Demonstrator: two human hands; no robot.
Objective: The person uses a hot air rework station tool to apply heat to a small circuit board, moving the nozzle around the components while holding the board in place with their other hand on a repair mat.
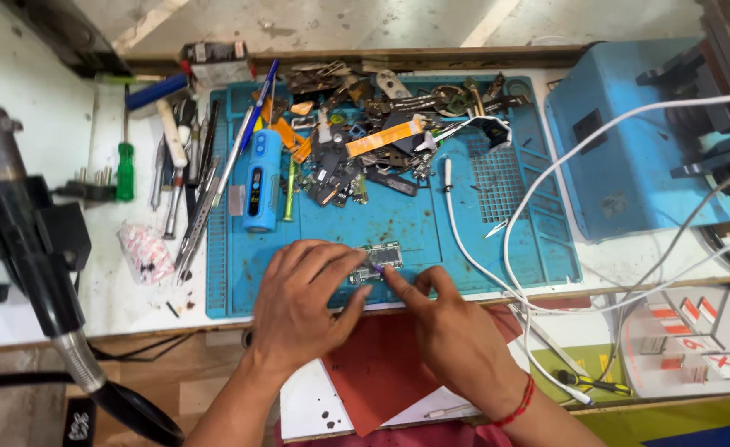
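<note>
Now, at the table | left hand pins a small circuit board flat on the blue mat | right hand, fingers pinched shut on a thin tool, touches the board's edge | risk: a slip could scratch the board.

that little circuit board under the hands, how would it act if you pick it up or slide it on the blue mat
The small circuit board looks thin and flat, so probably stiff and very light. Its exposed parts suggest it is fragile. Lying flat on the blue mat, it should slide rather than roll; the left hand pins it while the right hand touches its edge.
</note>
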